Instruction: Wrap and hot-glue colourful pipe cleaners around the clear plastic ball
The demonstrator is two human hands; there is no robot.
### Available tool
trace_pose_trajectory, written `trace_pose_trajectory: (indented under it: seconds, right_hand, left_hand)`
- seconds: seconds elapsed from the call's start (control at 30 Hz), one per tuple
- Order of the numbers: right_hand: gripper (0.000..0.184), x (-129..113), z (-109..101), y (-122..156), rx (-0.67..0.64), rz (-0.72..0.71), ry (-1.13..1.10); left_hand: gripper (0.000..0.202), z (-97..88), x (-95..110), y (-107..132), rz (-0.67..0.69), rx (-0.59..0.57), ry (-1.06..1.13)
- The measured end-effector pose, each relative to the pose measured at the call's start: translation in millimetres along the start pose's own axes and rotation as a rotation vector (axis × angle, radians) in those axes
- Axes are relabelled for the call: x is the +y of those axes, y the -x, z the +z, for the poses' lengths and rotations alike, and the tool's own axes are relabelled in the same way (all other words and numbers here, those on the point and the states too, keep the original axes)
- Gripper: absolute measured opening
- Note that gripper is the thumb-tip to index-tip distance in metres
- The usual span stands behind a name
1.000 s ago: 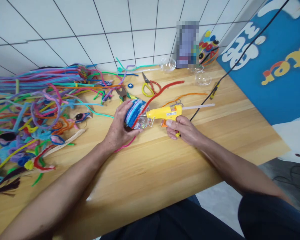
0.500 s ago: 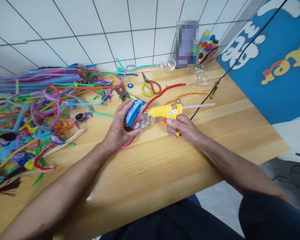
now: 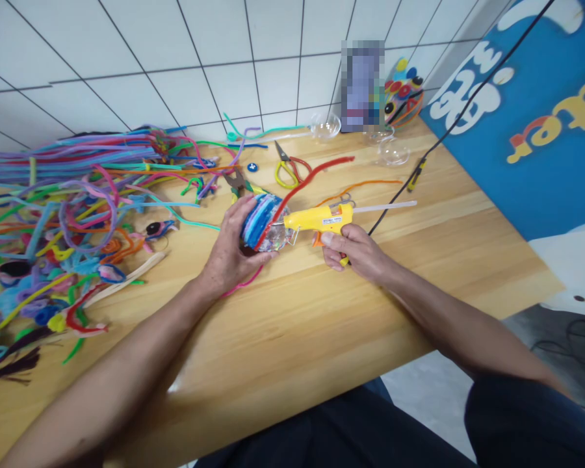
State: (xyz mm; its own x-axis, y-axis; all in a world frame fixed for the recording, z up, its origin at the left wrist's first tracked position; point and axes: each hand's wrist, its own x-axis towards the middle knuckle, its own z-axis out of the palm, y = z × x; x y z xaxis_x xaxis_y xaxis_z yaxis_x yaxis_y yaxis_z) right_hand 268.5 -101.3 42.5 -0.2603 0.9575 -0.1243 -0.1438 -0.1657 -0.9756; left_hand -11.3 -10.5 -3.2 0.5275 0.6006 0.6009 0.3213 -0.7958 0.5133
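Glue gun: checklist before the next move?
1. Right hand grips glue gun: ok.
2. Left hand cups ball: ok.
3. Nozzle touching ball: cannot tell, looks close.
4. Glue stick in gun's back: ok.
5. Cord clear of both hands: ok.

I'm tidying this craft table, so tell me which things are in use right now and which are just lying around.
In use: left hand, pipe-cleaner ball, red pipe cleaner, right hand, yellow glue gun.
Lying about: scissors, pliers, loose pipe-cleaner pile, clear domes.
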Motion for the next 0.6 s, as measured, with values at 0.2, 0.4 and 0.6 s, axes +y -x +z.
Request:
trace_pose_trajectory:
  seconds: [0.2, 0.4, 0.6]
  right_hand:
    - [0.055, 1.5, 2.2, 0.5, -0.017, -0.002, 0.049]
    - [0.053, -0.2, 1.5, 0.4, 0.068, -0.008, -0.040]
    - [0.056, 3.4, 3.0, -0.1, -0.002, 0.018, 0.007]
  left_hand:
    - [0.102, 0.4, 0.1, -0.6, 0.016, 0.014, 0.006]
    - [0.105, -0.1, 0.3, -0.1, -0.010, -0.014, -0.005]
    - [0.103, -0.2, -0.1, -0.2, -0.020, -0.005, -0.008]
